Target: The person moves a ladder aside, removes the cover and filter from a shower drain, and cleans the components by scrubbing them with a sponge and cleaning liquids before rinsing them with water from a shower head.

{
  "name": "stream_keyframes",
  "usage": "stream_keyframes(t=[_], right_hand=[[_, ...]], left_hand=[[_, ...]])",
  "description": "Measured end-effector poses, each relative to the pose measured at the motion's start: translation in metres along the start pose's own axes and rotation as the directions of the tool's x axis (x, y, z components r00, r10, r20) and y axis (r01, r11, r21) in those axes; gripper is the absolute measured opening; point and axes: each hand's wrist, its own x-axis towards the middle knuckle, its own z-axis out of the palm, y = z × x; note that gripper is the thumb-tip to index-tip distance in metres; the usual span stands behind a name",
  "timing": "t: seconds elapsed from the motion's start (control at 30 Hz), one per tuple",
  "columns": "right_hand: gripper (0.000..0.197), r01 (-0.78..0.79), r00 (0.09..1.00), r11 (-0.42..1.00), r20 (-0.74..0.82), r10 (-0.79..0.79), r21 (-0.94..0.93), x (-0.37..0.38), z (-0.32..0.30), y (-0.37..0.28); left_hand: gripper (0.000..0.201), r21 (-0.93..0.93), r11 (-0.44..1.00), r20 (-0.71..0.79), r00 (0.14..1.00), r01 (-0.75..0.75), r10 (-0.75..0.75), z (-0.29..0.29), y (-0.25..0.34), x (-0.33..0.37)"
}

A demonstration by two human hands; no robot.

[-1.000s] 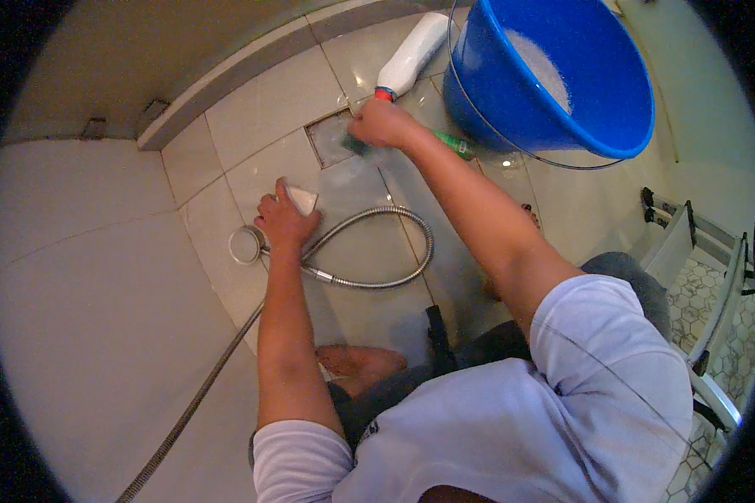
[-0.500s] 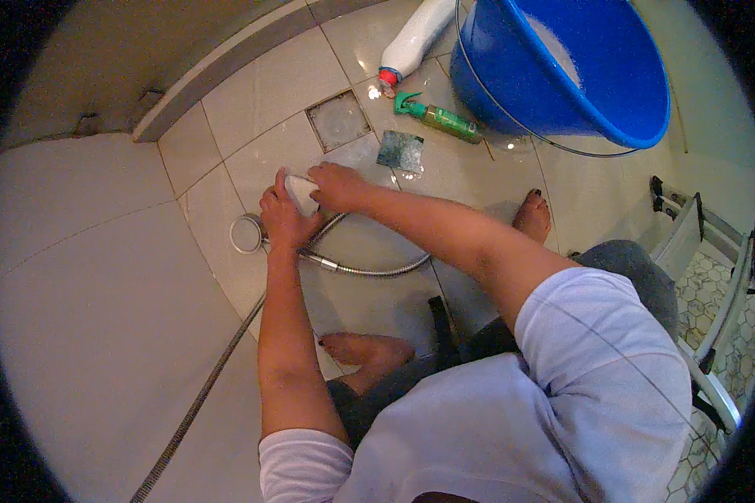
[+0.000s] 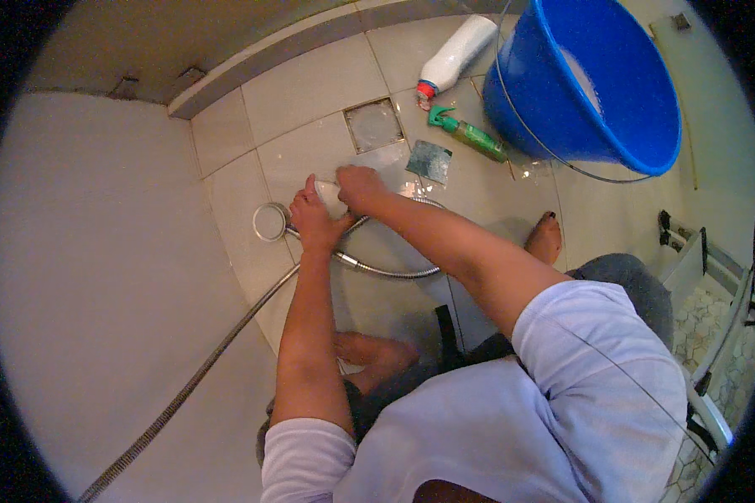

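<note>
My left hand [image 3: 317, 221] and my right hand [image 3: 361, 189] meet low over the tiled floor, both closed on a small white, rounded-edged object [image 3: 331, 198]. My fingers cover much of it, so its kind cannot be made out. Beside my left hand lies a round shower head [image 3: 270, 222]. Its silvery metal hose [image 3: 386, 272] loops under and around my wrists, and a length of it runs toward the lower left. A dark green scouring pad [image 3: 429, 162] lies flat just beyond my right hand.
A square floor drain [image 3: 374, 126] sits beyond my hands. Near it lie a white bottle with a red cap [image 3: 457, 59] and a green spray bottle [image 3: 474, 139]. A large blue bucket [image 3: 520, 101] stands at the far right, and a metal step ladder [image 3: 713, 277] is nearer on the right.
The view has shifted, so the floor and things appear farther right and slightly lower. Both hands stay at the white object; my right hand's fingers look more curled.
</note>
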Motion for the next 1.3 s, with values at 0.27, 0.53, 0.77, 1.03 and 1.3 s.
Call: stream_keyframes(t=[0.27, 0.53, 0.77, 1.03, 1.3], right_hand=[[0.026, 0.033, 0.999, 0.999, -0.029, -0.033, 0.019, -0.001, 0.0, 0.0], [0.026, 0.013, 0.997, 0.999, -0.08, -0.016, -0.034, 0.005, -0.005, 0.017], [0.03, 0.04, 0.999, 0.974, -0.022, -0.036, 0.222, 0.012, -0.009, 0.037], [0.03, -0.24, 0.914, 0.963, -0.307, 0.266, 0.12, -0.026, -0.044, 0.064], [0.033, -0.046, 0.868, 0.981, -0.48, 0.132, 0.186, -0.05, -0.034, 0.107]], left_hand=[[0.101, 0.015, 0.969, -0.16, 0.957, 0.246, -0.24, 0.01, 0.008, -0.016], [0.083, -0.208, 0.955, -0.295, 0.918, 0.211, -0.267, 0.017, 0.006, -0.004], [0.058, -0.806, 0.435, 0.171, 0.861, 0.402, -0.479, -0.016, 0.028, 0.03], [0.05, -0.214, 0.977, -0.094, 0.995, 0.023, -0.044, -0.05, 0.02, 0.061], [0.047, -0.364, 0.93, -0.114, 0.988, 0.055, -0.103, -0.033, 0.055, 0.057]])
